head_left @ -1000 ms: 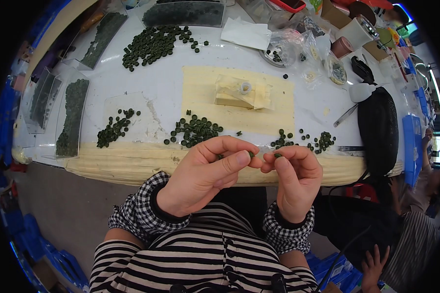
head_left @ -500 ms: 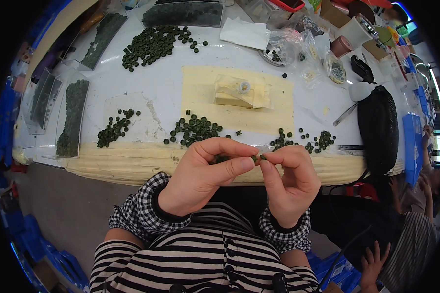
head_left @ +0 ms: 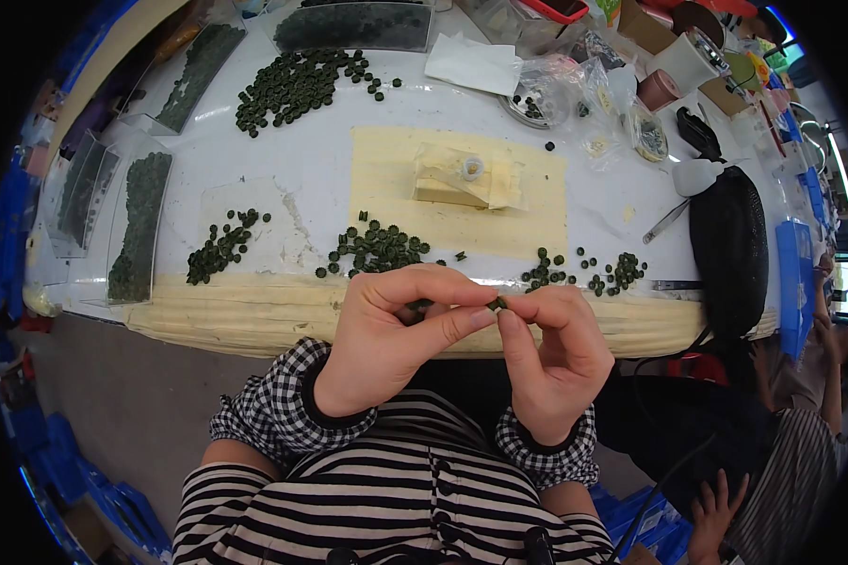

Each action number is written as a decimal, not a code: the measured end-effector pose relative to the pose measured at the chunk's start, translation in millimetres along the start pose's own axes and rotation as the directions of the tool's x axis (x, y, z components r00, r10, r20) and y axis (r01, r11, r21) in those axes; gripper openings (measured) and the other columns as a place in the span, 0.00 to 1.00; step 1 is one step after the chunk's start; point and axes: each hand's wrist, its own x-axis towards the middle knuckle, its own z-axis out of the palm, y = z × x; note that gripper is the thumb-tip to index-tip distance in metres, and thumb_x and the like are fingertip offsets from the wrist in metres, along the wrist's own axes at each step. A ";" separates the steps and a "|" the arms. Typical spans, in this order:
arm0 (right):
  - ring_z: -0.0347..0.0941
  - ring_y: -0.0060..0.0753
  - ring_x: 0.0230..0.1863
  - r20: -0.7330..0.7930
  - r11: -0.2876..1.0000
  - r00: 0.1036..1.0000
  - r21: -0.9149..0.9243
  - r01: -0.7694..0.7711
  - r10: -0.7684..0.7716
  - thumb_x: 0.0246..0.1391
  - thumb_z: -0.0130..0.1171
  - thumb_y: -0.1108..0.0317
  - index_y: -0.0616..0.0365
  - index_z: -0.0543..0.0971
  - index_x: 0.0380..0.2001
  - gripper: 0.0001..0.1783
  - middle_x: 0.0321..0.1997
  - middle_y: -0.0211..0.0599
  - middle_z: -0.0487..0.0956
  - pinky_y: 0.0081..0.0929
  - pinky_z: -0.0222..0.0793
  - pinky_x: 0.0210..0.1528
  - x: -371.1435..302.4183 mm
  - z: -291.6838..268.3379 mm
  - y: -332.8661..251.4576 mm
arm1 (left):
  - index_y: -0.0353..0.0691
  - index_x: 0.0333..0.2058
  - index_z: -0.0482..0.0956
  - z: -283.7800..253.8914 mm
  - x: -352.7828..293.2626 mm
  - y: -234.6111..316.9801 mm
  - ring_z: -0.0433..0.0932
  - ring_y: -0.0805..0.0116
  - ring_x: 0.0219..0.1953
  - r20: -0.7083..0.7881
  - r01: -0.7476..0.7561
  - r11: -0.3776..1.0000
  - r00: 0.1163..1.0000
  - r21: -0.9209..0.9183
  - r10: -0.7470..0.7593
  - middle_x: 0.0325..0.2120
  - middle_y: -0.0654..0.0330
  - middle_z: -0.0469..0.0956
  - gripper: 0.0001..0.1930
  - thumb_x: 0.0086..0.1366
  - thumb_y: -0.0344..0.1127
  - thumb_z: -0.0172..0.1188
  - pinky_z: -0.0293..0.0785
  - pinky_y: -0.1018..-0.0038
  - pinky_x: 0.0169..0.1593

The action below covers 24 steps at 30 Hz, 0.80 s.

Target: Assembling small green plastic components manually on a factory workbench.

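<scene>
Above the table's front edge, my left hand [head_left: 382,330] and my right hand [head_left: 558,344] meet fingertip to fingertip. Both thumbs and index fingers pinch a small dark green notched piece [head_left: 497,304]; whether it is one piece or two pressed together is hard to tell. More dark green shows in the gap between my left thumb and index finger, largely hidden. Just beyond my left hand lies a loose pile of round green notched pieces [head_left: 382,247]. Smaller clusters sit past my right hand [head_left: 545,270] and farther right [head_left: 624,271].
A taped block [head_left: 452,193] stands on a yellow sheet [head_left: 377,151]. Clear trays of green pieces [head_left: 141,226] line the left; a big pile [head_left: 292,89] lies at the back. Tweezers [head_left: 666,221], a black bag [head_left: 730,235] and plastic bags crowd the right. Another person's hand [head_left: 721,513] shows lower right.
My fingertips have come closer together. Two green pieces, one in each hand's pinch and slightly apart before, now appear as a single clump between the fingers.
</scene>
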 end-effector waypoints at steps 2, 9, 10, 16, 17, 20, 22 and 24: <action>0.73 0.26 0.29 0.003 1.000 1.000 0.009 -0.018 0.018 0.42 0.62 0.85 0.67 0.79 0.29 0.08 0.28 0.39 0.77 0.18 0.68 0.32 -0.2 -0.2 0.9 | 0.35 0.37 0.82 0.4 0.4 0.5 0.63 0.85 0.24 0.009 -0.023 1.000 1.000 0.016 0.023 0.31 0.63 0.79 0.10 0.55 0.21 0.63 0.62 0.87 0.30; 0.74 0.28 0.27 0.038 0.976 0.991 -0.173 0.135 -0.130 0.42 0.62 0.85 0.67 0.79 0.30 0.09 0.28 0.40 0.77 0.19 0.69 0.29 1.1 -0.1 -2.4 | 0.35 0.36 0.82 -1.1 0.6 3.0 0.62 0.85 0.22 0.013 -0.039 0.996 0.999 0.079 0.038 0.28 0.64 0.78 0.10 0.54 0.19 0.63 0.61 0.86 0.29; 0.74 0.28 0.27 0.049 0.965 0.986 -0.204 0.164 -0.157 0.42 0.62 0.85 0.66 0.79 0.30 0.09 0.28 0.41 0.77 0.19 0.69 0.29 1.2 -0.6 -2.6 | 0.35 0.36 0.82 -1.8 0.9 3.8 0.62 0.85 0.22 0.019 -0.043 0.995 0.999 0.092 0.042 0.28 0.64 0.78 0.11 0.53 0.18 0.63 0.61 0.86 0.28; 0.74 0.28 0.27 0.080 0.981 0.990 -0.147 0.126 -0.115 0.42 0.62 0.85 0.66 0.80 0.33 0.12 0.28 0.40 0.77 0.18 0.70 0.30 -0.8 -2.5 -2.6 | 0.34 0.34 0.82 -2.1 4.3 7.0 0.65 0.84 0.25 -0.024 0.041 0.996 0.999 0.078 -0.039 0.29 0.63 0.77 0.09 0.53 0.20 0.64 0.62 0.87 0.29; 0.74 0.28 0.27 0.081 0.983 0.990 -0.134 0.128 -0.118 0.42 0.62 0.85 0.66 0.81 0.34 0.12 0.29 0.40 0.77 0.18 0.70 0.30 -1.1 -2.7 -2.6 | 0.34 0.34 0.81 -2.1 4.6 8.6 0.67 0.83 0.26 -0.044 0.090 0.994 0.995 0.068 -0.088 0.30 0.62 0.77 0.09 0.52 0.20 0.64 0.63 0.87 0.29; 0.74 0.28 0.27 0.077 0.983 0.988 -0.114 0.145 -0.137 0.42 0.62 0.85 0.66 0.81 0.36 0.14 0.29 0.39 0.77 0.18 0.69 0.30 -2.1 -3.4 -1.6 | 0.35 0.34 0.81 -4.8 4.2 6.0 0.65 0.83 0.25 0.011 0.036 0.995 0.999 0.096 -0.038 0.25 0.66 0.74 0.09 0.53 0.23 0.66 0.61 0.86 0.28; 0.74 0.28 0.27 0.067 0.976 0.984 -0.133 0.170 -0.163 0.43 0.62 0.85 0.65 0.81 0.37 0.15 0.29 0.39 0.77 0.18 0.69 0.30 -3.3 -3.2 1.6 | 0.37 0.35 0.82 -4.3 5.2 3.4 0.60 0.85 0.22 0.002 -0.067 0.979 0.998 0.194 0.068 0.21 0.70 0.69 0.08 0.53 0.24 0.66 0.56 0.86 0.26; 0.74 0.28 0.27 0.058 0.973 0.982 -0.140 0.184 -0.178 0.43 0.62 0.85 0.65 0.81 0.38 0.16 0.29 0.39 0.77 0.18 0.69 0.30 -3.7 -2.0 2.5 | 0.38 0.35 0.83 -4.0 5.4 3.2 0.58 0.86 0.21 0.005 -0.114 0.963 0.993 0.245 0.116 0.18 0.72 0.64 0.09 0.54 0.24 0.66 0.54 0.86 0.25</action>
